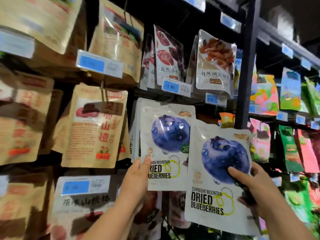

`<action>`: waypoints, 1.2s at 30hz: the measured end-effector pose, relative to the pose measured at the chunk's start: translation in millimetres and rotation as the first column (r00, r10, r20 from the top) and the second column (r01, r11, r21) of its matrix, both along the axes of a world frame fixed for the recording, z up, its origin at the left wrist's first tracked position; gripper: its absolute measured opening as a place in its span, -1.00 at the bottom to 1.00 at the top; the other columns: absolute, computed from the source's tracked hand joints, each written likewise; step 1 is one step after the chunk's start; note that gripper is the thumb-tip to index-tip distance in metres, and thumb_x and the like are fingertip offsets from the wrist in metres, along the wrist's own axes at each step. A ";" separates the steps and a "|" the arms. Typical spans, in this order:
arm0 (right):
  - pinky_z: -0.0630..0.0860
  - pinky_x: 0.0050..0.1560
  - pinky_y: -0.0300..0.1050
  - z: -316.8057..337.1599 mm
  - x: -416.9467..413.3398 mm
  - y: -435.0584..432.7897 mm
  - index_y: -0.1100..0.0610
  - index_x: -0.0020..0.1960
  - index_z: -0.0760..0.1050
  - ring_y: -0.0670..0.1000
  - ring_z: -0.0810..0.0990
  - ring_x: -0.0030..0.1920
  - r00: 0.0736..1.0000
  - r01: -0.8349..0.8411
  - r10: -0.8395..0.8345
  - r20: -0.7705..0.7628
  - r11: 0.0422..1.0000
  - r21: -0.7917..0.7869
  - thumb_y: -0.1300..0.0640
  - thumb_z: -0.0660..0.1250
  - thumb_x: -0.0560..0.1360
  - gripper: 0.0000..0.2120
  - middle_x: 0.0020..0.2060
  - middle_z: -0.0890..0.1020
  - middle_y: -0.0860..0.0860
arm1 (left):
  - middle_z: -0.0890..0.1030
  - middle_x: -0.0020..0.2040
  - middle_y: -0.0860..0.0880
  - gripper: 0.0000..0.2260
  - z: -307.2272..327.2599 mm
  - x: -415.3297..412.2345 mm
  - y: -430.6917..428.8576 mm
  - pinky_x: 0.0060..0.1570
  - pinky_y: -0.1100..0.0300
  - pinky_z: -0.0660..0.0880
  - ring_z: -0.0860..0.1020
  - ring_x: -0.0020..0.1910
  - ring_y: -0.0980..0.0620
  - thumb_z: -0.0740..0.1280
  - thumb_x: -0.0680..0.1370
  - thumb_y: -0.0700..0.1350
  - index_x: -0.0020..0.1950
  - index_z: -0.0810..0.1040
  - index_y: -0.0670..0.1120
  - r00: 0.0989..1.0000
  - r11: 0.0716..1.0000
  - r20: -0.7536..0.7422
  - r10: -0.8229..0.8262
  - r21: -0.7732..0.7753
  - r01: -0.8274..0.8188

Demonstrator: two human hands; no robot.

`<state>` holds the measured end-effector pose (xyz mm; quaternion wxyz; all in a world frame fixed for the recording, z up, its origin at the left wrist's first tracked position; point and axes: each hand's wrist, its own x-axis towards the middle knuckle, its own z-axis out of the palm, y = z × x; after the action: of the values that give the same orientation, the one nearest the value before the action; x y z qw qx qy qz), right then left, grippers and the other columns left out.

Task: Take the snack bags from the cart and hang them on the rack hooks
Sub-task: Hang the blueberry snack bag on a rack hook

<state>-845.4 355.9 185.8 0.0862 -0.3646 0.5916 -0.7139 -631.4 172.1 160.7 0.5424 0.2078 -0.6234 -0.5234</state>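
Two white dried-blueberry bags are raised in front of the rack. My left hand (138,175) pinches the lower left edge of one blueberry bag (164,135), which sits at the front of a stack of the same bags at the rack; the hook is hidden behind its top. My right hand (256,186) grips a second blueberry bag (218,170), thumb on the printed berry, fingers behind. This bag is held free of the rack, overlapping the first bag's right edge. The cart is out of view.
Tan kraft snack bags (93,127) hang to the left. White dried-fruit bags (214,61) hang above, with blue price tags (170,86) on the hook ends. A dark upright post (245,66) splits the rack; colourful bags (263,96) hang to its right.
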 end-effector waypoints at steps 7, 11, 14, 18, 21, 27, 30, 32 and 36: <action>0.52 0.10 0.14 4.4 -0.9 -9.6 0.02 0.02 0.54 0.15 0.60 0.06 1.000 -0.014 0.015 -0.018 0.997 0.078 -0.22 0.65 -0.07 -0.26 0.04 0.64 0.10 | 0.65 0.09 0.05 -0.73 13.2 2.3 -2.9 0.01 0.30 0.46 0.59 0.07 0.13 0.18 0.62 0.05 0.19 0.57 -0.03 0.997 0.998 0.066 0.031 -0.052 -0.028; 0.50 0.22 0.25 5.1 -8.7 -14.4 0.00 0.04 0.55 0.13 0.59 0.13 0.999 -0.029 0.030 -0.019 0.998 0.055 -0.31 0.62 -0.14 -0.18 0.09 0.63 0.04 | 0.66 -0.08 0.02 -0.78 19.5 -3.8 -3.6 -0.33 0.48 0.42 0.60 -0.22 0.28 0.17 0.64 -0.02 0.05 0.56 -0.09 0.998 0.997 0.047 0.051 -0.059 -0.048; 0.50 0.22 0.27 5.3 -14.7 -18.4 -0.02 0.11 0.54 0.13 0.61 0.13 0.997 -0.066 0.066 -0.028 0.998 0.026 -0.31 0.64 -0.07 -0.17 0.14 0.62 0.06 | 0.67 0.02 0.02 -0.72 22.7 -9.6 -6.5 -0.06 0.24 0.49 0.62 0.00 0.10 0.15 0.63 0.07 0.12 0.58 -0.03 0.993 0.992 0.075 0.094 -0.089 -0.087; 0.55 0.15 0.24 9.8 -18.6 -22.6 0.05 0.15 0.55 0.14 0.65 0.09 0.994 -0.099 0.098 -0.046 0.995 -0.024 -0.22 0.68 -0.07 -0.14 0.12 0.64 0.08 | 0.67 -0.02 0.05 -0.71 26.2 -13.8 -8.9 -0.11 0.26 0.45 0.61 0.00 0.09 0.13 0.64 0.08 0.11 0.58 -0.02 0.990 0.988 0.074 0.120 -0.104 -0.112; 0.55 0.15 0.23 12.3 -22.3 -26.8 0.06 0.13 0.57 0.13 0.67 0.06 0.990 -0.124 0.121 -0.071 0.991 -0.053 -0.20 0.69 -0.10 -0.14 0.08 0.67 0.08 | 0.67 -0.03 0.05 -0.72 28.2 -15.6 -9.6 -0.17 0.30 0.42 0.60 -0.01 0.11 0.12 0.64 0.08 0.07 0.57 -0.01 0.989 0.985 0.056 0.140 -0.111 -0.133; 0.53 0.20 0.22 14.9 -28.4 -34.3 0.06 0.07 0.58 0.14 0.68 0.03 0.988 -0.130 0.123 -0.090 0.989 -0.071 -0.16 0.68 -0.10 -0.21 0.01 0.70 0.08 | 0.69 -0.07 0.02 -0.72 27.0 -20.1 -15.2 0.10 -0.01 0.52 0.63 0.00 0.00 0.15 0.63 0.10 0.00 0.60 0.01 0.991 0.988 0.037 0.130 -0.092 -0.126; 0.56 0.15 0.23 15.6 -29.1 -37.9 0.07 0.06 0.57 0.16 0.67 0.03 0.989 -0.132 0.126 -0.083 0.989 -0.067 -0.06 0.68 0.02 -0.33 0.02 0.68 0.09 | 0.68 -0.04 -0.01 -0.74 25.9 -19.9 -20.9 0.03 0.06 0.53 0.62 -0.01 0.01 0.15 0.63 0.09 0.03 0.58 0.00 0.991 0.989 0.029 0.130 -0.080 -0.128; 0.58 0.10 0.19 16.5 -27.8 -40.1 0.09 0.08 0.56 0.16 0.68 0.02 0.988 -0.136 0.130 -0.082 0.988 -0.072 -0.02 0.63 0.08 -0.39 0.04 0.68 0.11 | 0.66 -0.05 -0.01 -0.75 28.0 -17.9 -22.2 -0.23 0.34 0.46 0.60 -0.07 0.08 0.13 0.64 0.05 0.03 0.56 -0.03 0.987 0.984 0.045 0.156 -0.093 -0.152; 0.56 -0.07 -0.02 22.2 -22.4 -43.7 0.10 0.11 0.54 0.11 0.68 -0.01 0.983 -0.144 0.133 -0.125 0.986 -0.083 0.00 0.61 0.10 -0.39 0.02 0.69 0.09 | 0.67 -0.11 -0.07 -0.76 32.7 -15.7 -24.9 -0.27 0.31 0.50 0.62 -0.14 0.03 0.14 0.65 0.01 -0.03 0.54 -0.07 0.987 0.984 0.019 0.158 -0.092 -0.156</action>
<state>-867.8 312.2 207.9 0.0834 -0.4504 0.5357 -0.7094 -647.1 147.2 193.4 0.5825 0.2386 -0.6351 -0.4476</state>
